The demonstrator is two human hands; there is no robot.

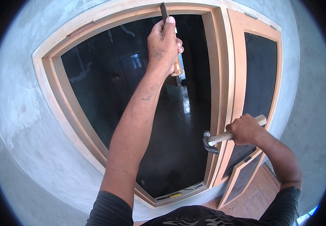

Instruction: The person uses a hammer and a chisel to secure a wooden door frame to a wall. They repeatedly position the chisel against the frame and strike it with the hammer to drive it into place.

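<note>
While the left hand (162, 45) grips a chisel (164, 11), blade at the wooden window frame's (222, 75) far side, the right hand (245, 130) clasps a claw hammer (221, 138), nearer, right.

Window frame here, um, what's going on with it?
A person is working at the wooden window frame with both hands. The left hand grips a chisel, its blade pointing up at the frame's top rail; whether the tip touches is hard to tell. The right hand, lower down, holds a claw hammer by its wooden handle, its head well apart from the chisel. A yellow-handled tool lies on the bottom rail.
</note>
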